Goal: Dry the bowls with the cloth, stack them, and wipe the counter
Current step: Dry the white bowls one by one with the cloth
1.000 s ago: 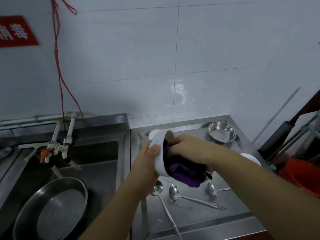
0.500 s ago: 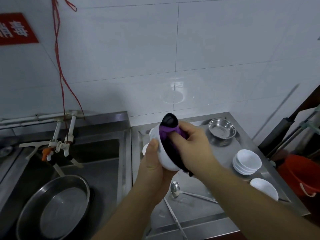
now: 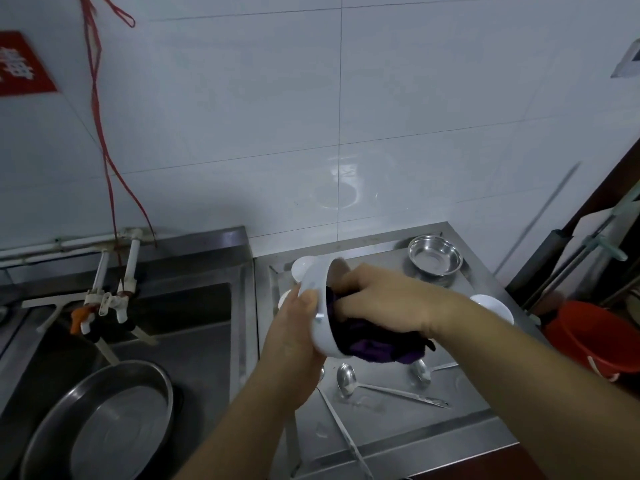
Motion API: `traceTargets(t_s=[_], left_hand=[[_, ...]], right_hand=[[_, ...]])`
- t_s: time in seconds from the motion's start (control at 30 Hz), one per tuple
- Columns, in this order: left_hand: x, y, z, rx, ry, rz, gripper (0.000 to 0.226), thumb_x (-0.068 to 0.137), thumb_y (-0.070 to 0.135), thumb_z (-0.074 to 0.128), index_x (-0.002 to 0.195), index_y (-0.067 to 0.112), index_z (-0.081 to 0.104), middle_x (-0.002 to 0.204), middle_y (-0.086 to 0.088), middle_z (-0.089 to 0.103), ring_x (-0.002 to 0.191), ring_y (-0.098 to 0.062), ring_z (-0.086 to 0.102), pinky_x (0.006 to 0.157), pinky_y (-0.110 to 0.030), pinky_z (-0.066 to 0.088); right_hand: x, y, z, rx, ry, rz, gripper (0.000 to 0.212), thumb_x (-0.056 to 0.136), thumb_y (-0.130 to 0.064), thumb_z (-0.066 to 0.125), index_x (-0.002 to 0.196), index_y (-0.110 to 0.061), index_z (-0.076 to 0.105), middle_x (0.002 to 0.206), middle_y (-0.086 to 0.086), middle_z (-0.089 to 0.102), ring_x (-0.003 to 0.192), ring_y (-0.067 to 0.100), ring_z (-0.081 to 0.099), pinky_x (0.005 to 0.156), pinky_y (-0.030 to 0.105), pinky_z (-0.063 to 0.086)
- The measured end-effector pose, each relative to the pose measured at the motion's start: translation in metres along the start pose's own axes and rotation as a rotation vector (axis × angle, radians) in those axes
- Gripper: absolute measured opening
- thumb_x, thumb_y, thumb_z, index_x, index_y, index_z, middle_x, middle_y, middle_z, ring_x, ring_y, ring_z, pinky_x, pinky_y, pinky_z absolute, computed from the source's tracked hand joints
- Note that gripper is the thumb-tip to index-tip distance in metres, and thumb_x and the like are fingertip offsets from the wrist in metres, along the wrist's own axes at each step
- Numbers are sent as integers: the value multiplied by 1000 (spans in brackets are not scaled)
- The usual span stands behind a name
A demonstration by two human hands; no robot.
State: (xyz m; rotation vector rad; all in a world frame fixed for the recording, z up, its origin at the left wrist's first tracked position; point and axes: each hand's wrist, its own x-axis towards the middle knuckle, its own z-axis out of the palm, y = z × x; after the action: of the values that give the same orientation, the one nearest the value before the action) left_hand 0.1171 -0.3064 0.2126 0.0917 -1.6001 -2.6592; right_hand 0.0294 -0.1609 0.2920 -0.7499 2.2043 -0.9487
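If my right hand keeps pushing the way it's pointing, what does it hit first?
Likely the inside of the white bowl: the right hand presses the purple cloth into it, toward the left hand behind.

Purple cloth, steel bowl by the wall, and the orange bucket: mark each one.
purple cloth [image 3: 377, 348], head view, on the bunched fold hanging below the white bowl.
steel bowl [image 3: 435, 259], head view, on its inner bottom.
orange bucket [image 3: 588, 336], head view, on its outer wall.

Left hand [image 3: 294, 327] holds white bowl [image 3: 317, 296] tilted; right hand [image 3: 388, 299] presses purple cloth [image 3: 374, 346] inside
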Motion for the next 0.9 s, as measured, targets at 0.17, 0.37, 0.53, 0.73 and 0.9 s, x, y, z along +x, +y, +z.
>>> traceTargets(t_s=[0.17,0.37,0.53,0.73,0.9], left_hand=[[0,-4,-3,-218,-59,-50,83,90,68,67,147,8,57,135,-25,66,127,-40,64,97,-46,58],[1,-21,5,-268,169,-95,64,82,72,70,125,25,78,137,-21,68,120,-30,72,84,-44,63],[3,-22,9,-157,210,-67,85,70,76,81,133,20,71,133,-21,71,116,-37,73,80,-45,64],[6,-26,-15,306,244,42,70,72,71,71,135,48,53,126,3,68,114,-31,71,86,-53,65],[12,-18,-32,517,113,75,73,76,67,72,142,53,43,121,23,62,113,-24,70,81,-46,67]], right_hand=[[1,6,22,612,40,-6,23,80,-29,66,90,-10,74,80,7,66,75,18,64,70,31,54],[15,17,42,-28,428,-305,23,99,-27,59,111,-44,69,82,-18,67,77,3,63,69,18,47],[29,14,37,-270,341,-90,20,104,-31,51,115,-26,67,96,2,74,86,24,69,75,37,55],[19,21,26,616,150,239,29,93,-27,57,92,-6,78,81,19,74,69,29,70,66,39,59],[16,26,37,1100,95,246,42,91,-41,60,105,-7,80,107,18,75,93,31,73,89,42,60]])
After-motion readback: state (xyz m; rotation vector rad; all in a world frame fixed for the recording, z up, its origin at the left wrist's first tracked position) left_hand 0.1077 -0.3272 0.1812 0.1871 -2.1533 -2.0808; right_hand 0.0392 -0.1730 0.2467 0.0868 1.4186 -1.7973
